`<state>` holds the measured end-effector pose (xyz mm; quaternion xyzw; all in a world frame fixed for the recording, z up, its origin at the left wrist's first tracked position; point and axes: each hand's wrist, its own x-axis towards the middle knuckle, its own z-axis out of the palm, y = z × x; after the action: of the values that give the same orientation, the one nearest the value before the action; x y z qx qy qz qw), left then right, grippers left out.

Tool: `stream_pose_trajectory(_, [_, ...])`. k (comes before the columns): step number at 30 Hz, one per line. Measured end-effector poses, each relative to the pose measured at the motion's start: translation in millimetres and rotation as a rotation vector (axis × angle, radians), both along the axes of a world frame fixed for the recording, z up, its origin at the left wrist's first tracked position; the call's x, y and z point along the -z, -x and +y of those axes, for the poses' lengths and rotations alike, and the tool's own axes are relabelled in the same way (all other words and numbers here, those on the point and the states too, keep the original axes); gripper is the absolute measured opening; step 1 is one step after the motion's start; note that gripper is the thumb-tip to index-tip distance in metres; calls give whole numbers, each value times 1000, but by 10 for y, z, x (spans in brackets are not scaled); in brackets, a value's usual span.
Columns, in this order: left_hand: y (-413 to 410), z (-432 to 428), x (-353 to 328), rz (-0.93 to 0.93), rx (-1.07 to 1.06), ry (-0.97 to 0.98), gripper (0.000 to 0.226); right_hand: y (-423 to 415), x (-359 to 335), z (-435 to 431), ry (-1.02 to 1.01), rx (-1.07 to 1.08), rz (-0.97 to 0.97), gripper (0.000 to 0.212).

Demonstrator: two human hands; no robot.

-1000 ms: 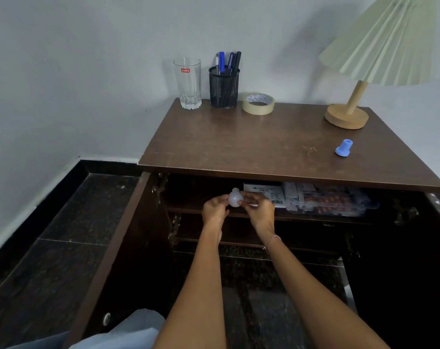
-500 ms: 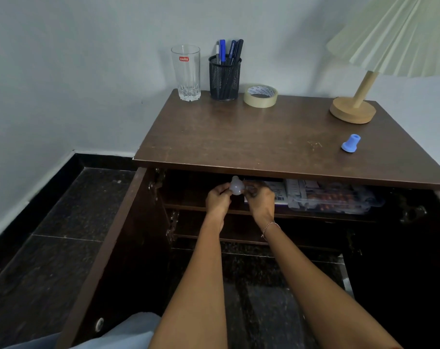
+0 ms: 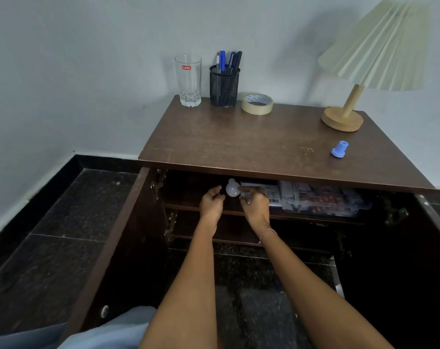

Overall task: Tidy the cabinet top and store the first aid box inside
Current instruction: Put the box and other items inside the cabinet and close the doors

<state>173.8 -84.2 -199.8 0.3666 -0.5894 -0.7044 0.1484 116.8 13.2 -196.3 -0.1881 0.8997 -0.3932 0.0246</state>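
Observation:
A brown wooden cabinet (image 3: 264,147) stands with its doors open. On its upper shelf (image 3: 188,206) lies the clear first aid box (image 3: 322,200), full of pill strips, with a white barcoded carton (image 3: 271,195) to its left. Both my hands reach into that shelf. My right hand (image 3: 255,206) pinches a small white bottle (image 3: 232,189) from its right side. My left hand (image 3: 211,204) hovers just left of the bottle, fingers curled and apart, a small gap between them and the bottle. A blue cap (image 3: 339,149) lies on the cabinet top at the right.
Along the back of the cabinet top stand a drinking glass (image 3: 188,80), a black mesh pen holder (image 3: 224,84), a roll of tape (image 3: 257,103) and a pleated lamp (image 3: 344,117). The left door (image 3: 108,248) swings out over the dark tiled floor.
Both hands moved the white bottle deeper under the cabinet top, towards the shelf. My left hand has come off the bottle; the right still holds it.

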Motion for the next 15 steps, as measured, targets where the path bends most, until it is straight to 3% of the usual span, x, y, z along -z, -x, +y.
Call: stream_pose_trajectory(15, [-501,217,-307,-16,-56,80,30,-541,-369,169,126,-12,9,28])
